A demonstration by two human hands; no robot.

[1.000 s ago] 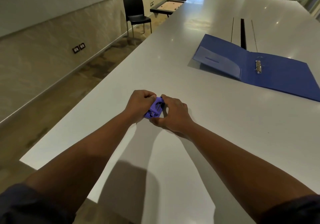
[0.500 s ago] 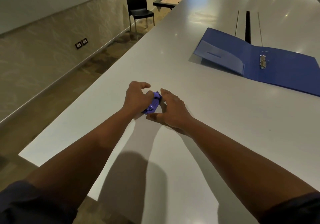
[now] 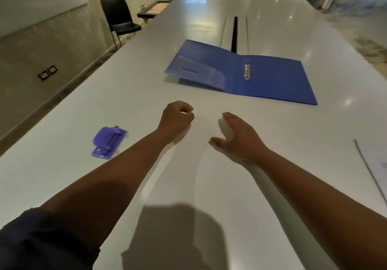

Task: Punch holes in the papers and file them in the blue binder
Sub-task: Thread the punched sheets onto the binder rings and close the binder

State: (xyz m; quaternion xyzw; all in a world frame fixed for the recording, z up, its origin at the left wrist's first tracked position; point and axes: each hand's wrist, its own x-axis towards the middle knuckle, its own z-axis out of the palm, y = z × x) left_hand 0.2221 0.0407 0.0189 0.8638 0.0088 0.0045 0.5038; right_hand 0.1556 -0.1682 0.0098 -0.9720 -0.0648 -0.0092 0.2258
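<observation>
Both hands are hovering over the long glossy white table (image 3: 129,94), apart from each other and holding nothing. Left hand (image 3: 177,117) is curling its fingers into a loose fist; right hand (image 3: 237,139) is spreading its fingers, thumb pointing left. Small purple plastic hole punch (image 3: 108,142) is lying on the table to the left of the left forearm. Blue plastic ring binder (image 3: 270,79) is lying open farther ahead, metal rings (image 3: 247,72) showing. White paper's edge (image 3: 377,165) is showing at far right.
</observation>
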